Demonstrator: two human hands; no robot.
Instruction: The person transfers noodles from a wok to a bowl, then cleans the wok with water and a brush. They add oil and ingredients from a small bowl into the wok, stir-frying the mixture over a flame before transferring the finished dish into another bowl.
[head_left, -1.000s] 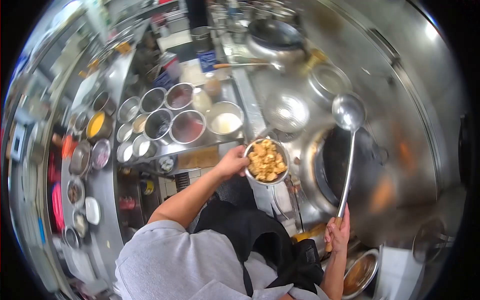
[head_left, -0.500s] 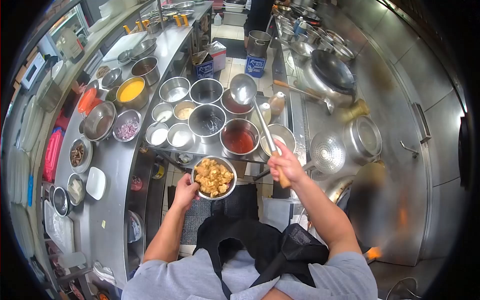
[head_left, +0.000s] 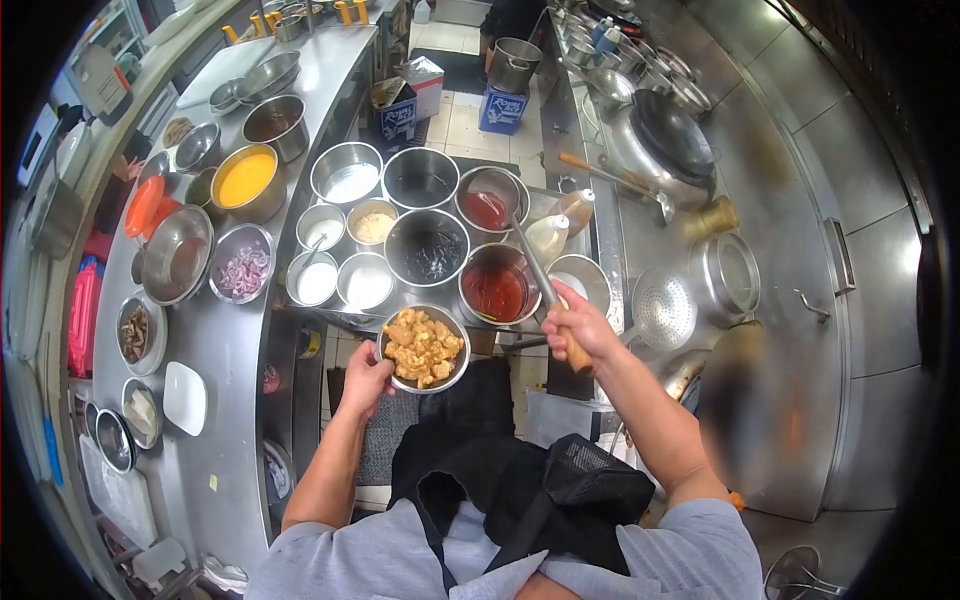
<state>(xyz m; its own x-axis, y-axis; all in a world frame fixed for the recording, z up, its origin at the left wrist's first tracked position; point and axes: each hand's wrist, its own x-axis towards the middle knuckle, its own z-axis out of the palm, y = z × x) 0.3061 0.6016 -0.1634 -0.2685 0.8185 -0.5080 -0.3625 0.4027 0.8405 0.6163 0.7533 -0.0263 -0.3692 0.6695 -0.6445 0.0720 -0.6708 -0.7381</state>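
My left hand [head_left: 370, 378] grips the rim of a metal bowl [head_left: 462, 378] heaped with golden-brown fried pieces [head_left: 424, 347], perhaps battered chicken. My right hand [head_left: 582, 332] is closed round the wooden handle of a ladle [head_left: 536, 262]. The ladle's shaft slants up and away to the rear pot of red sauce [head_left: 484, 208], where its scoop end is down inside and cannot be made out. Nearer me stands a second pot of red sauce [head_left: 497, 288], just left of the shaft. A pot of dark liquid [head_left: 428, 250] sits beyond the bowl.
Small tubs of white powder [head_left: 366, 282] stand left of the pots, and squeeze bottles [head_left: 548, 240] to their right. The left counter holds a pot of yellow liquid [head_left: 246, 182] and a bowl of sliced onion [head_left: 243, 268]. A perforated strainer [head_left: 664, 308] and a wok [head_left: 668, 130] are on the right.
The ladle's scoop, raised over the pots before, has gone down into the rear red-sauce pot. My left hand still holds the bowl in about the same place. The view has shifted slightly.
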